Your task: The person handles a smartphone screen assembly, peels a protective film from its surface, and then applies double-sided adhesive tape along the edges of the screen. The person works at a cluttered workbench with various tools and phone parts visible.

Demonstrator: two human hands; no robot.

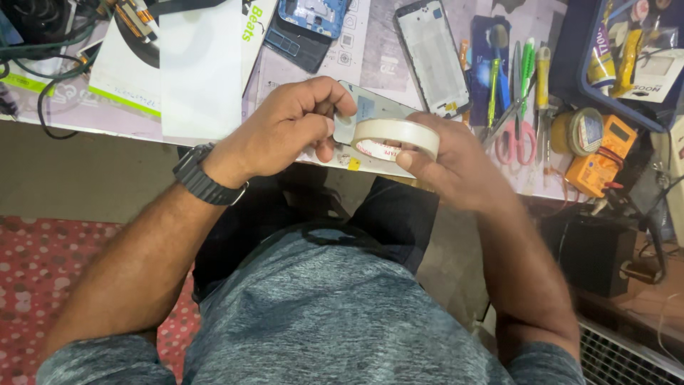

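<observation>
Grey-shirted torso nearest the lens; right hand (456,160) is gripping a white tape roll (396,135) while left hand (288,128) is pinching its free end at the workbench edge (214,139) — strip barely started, phone panel (370,110) untaped behind.

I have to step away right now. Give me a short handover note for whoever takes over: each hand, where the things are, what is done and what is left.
Right hand: holds the white tape roll on edge above the table edge.
Left hand: fingertips pinched at the roll's rim, by the tape's free end; a black watch on the wrist.
Under the hands: a phone back panel lying flat on the table.
Nearby: phone frame, scissors, orange multimeter.
Done: roll picked up.
Left: no tape strip visibly pulled out or stuck on the panel yet.
</observation>
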